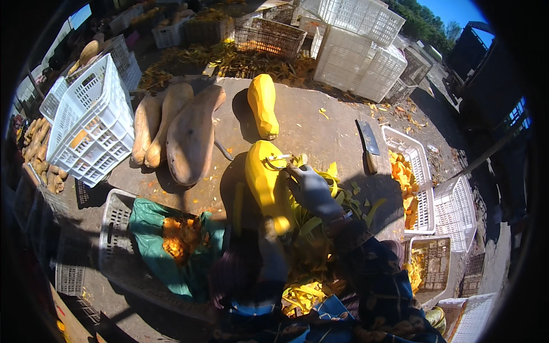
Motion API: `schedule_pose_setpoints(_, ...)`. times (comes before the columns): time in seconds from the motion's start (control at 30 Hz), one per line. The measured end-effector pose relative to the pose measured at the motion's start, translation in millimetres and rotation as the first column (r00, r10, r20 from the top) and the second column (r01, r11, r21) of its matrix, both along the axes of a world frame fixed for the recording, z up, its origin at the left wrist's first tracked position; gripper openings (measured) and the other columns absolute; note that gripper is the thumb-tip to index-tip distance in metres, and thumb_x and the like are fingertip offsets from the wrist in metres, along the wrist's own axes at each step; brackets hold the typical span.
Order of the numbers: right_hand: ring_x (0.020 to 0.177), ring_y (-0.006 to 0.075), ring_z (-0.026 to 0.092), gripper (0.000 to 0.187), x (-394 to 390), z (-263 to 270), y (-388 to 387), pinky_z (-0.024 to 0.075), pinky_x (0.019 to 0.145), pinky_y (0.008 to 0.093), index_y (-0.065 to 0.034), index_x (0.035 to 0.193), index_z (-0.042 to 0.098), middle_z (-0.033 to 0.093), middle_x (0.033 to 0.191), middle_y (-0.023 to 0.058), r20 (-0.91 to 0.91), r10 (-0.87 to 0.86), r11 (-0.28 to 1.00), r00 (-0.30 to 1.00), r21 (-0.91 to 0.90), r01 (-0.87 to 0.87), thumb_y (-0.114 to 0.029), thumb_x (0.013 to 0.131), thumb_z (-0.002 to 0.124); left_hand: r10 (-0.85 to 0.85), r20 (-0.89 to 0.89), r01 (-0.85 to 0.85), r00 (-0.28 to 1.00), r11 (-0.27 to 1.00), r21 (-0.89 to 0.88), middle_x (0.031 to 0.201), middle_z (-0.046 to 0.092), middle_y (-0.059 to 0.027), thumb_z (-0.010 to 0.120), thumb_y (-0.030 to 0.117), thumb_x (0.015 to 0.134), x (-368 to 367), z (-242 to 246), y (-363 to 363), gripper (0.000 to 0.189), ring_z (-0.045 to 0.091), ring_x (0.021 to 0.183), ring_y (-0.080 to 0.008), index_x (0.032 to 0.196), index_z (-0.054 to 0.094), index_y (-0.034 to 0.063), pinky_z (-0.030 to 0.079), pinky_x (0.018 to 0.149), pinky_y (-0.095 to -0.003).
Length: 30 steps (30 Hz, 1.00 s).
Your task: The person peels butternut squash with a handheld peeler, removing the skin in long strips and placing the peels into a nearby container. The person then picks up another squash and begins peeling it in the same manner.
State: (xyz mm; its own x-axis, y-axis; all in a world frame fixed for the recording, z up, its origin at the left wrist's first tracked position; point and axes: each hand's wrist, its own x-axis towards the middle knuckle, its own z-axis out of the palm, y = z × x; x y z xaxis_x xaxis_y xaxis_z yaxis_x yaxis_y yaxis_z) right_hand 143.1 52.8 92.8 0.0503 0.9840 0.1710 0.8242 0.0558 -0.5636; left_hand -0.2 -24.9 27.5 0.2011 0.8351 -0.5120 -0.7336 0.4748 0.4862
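Note:
A mostly peeled yellow long-necked squash [264, 182] lies on the work board, its near end towards me. My right hand [315, 193], in a pale glove, grips a peeler [279, 160] against the squash's upper right side. My left hand [272, 255], gloved and in shadow, holds the squash's near end; its fingers are partly hidden. Green and yellow peel strips [343, 197] lie beneath and beside my right hand. Beyond this squash rests another peeled squash [262, 105]. Unpeeled tan squashes [191, 137] lie to the left.
A cleaver [368, 139] lies on the board's [317, 124] right side. Beside that edge stands a white crate [424, 201] with orange pieces. At left are a tilted white crate [92, 124] and a crate with a green liner [146, 218] holding orange pulp. Stacked crates [356, 55] stand behind.

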Motion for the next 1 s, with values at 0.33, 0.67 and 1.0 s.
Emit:
schedule_pose_setpoints(0.33, 0.097, 0.0332, 0.062, 0.035, -8.9, -42.6, -157.9, 0.0543, 0.075, 0.0409, -0.0125, 0.123, 0.058, 0.062, 0.106, 0.0122, 0.237, 0.201, 0.979, 0.951, -0.008, -0.205, -0.017, 0.089, 0.062, -0.112, 0.098, 0.101, 0.989, 0.989, 0.112, 0.104, 0.063, -0.0088, 0.044, 0.032, 0.103, 8.1, -41.9, 12.8, 0.032, 0.064, 0.086, -0.0197, 0.120, 0.054, 0.0061, 0.056, 0.071, -0.0350)
schedule_pose_setpoints(0.67, 0.094, 0.0346, 0.063, 0.038, 14.2, 32.1, -139.2, 0.0508, 0.080, 0.0381, -0.0053, 0.125, 0.061, 0.063, 0.107, 0.0183, -0.212, -0.102, 0.994, 0.972, -0.054, 0.093, -0.008, 0.087, 0.063, 0.000, 0.191, -0.032, 0.982, 0.986, 0.164, 0.100, 0.063, -0.0069, 0.047, 0.035, 0.102, 2.6, -31.0, 16.5, 0.030, 0.064, 0.085, -0.0214, 0.115, 0.055, 0.0093, 0.055, 0.072, -0.0371)
schedule_pose_setpoints(1.0, 0.097, 0.0364, 0.066, 0.034, 44.5, -18.4, 56.1, 0.0516, 0.084, 0.0381, -0.0034, 0.121, 0.063, 0.067, 0.108, 0.0236, -0.094, 0.021, 0.999, 0.995, -0.048, -0.026, -0.023, 0.094, 0.058, -0.049, 0.089, 0.030, 0.995, 0.979, 0.201, 0.094, 0.063, -0.0067, 0.046, 0.048, 0.098, -2.5, -10.7, 6.9, 0.043, 0.063, 0.082, -0.0233, 0.115, 0.057, 0.0095, 0.055, 0.069, -0.0432)
